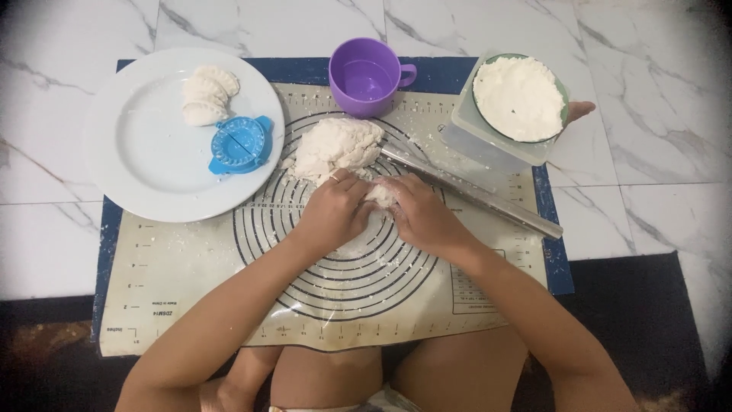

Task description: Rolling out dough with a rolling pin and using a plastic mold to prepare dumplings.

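My left hand [334,207] and my right hand [421,214] meet over the middle of a baking mat [175,267] with printed circles, both closed around a small piece of white dough [381,195] held between them. Just beyond my hands lies a larger lump of dough [335,146] on the floured mat. A metal rolling pin [473,194] lies slanted to the right of my right hand.
A white plate [145,152] at the left holds three folded dumplings [206,93] and a blue dumpling press [241,144]. A purple cup [367,77] stands behind the dough. A green bowl of flour [520,98] sits on a clear container at back right. Marble floor surrounds the mat.
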